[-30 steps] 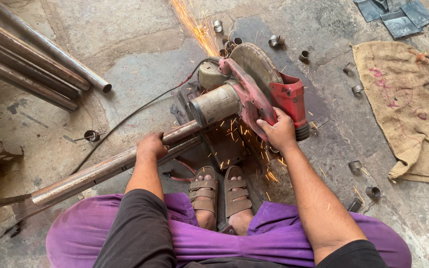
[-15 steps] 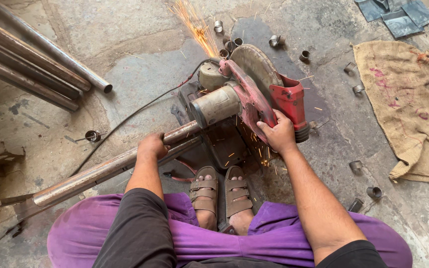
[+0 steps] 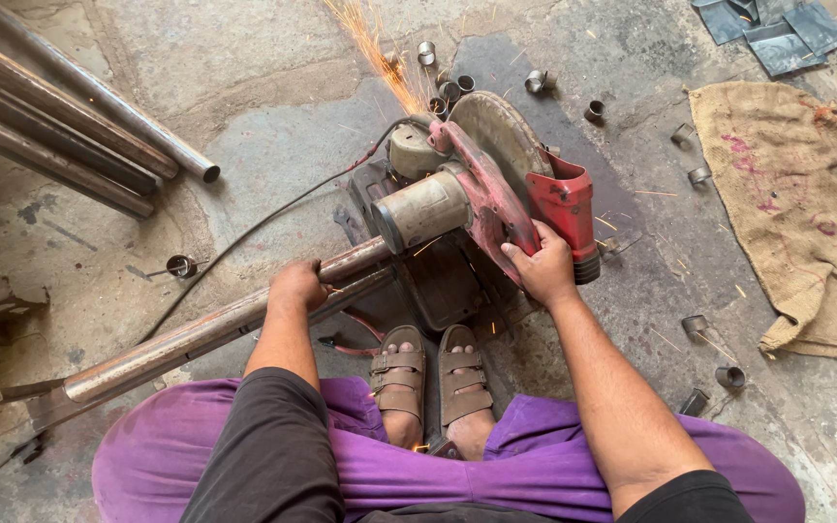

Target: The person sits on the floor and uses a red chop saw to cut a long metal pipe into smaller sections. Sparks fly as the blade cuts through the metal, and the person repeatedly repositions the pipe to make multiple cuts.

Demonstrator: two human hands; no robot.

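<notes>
Item: steel pipe (image 3: 215,334), lying across the red chop saw (image 3: 496,199). Your left hand (image 3: 297,286) is gripping the pipe; your right hand (image 3: 540,271) is clasping the saw's handle; sparks (image 3: 375,44) flying.

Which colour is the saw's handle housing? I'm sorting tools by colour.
Red, seen in the head view: the right hand grips the chop saw at its red handle housing.

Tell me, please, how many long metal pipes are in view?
4. Three lie in a pile at the upper left. The fourth pipe, gripped by the left hand, runs into the chop saw. Others may lie outside the frame.
</notes>
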